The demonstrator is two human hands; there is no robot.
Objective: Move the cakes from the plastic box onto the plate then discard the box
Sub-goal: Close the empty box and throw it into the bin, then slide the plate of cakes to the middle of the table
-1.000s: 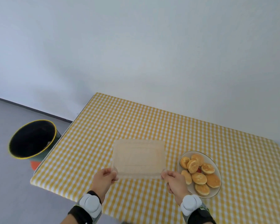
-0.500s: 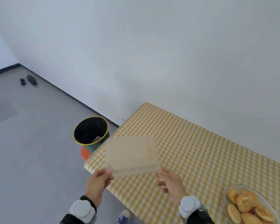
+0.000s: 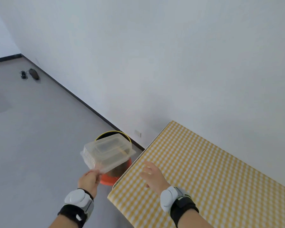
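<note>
Grey floor, bin [image 3: 113, 134] at 12 o'clock of left hand [image 3: 88, 179]. Plastic box [image 3: 107, 152], now pinched by left hand alone, hangs over bin; right hand [image 3: 152, 175] has let go, fingers spread above worktop [image 3: 204, 175]. Discard imminent.

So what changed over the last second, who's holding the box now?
The right hand let go and hangs open over the table. The left hand alone carried the plastic box leftward off the table, above the bin. The box remains empty and unreleased.
</note>
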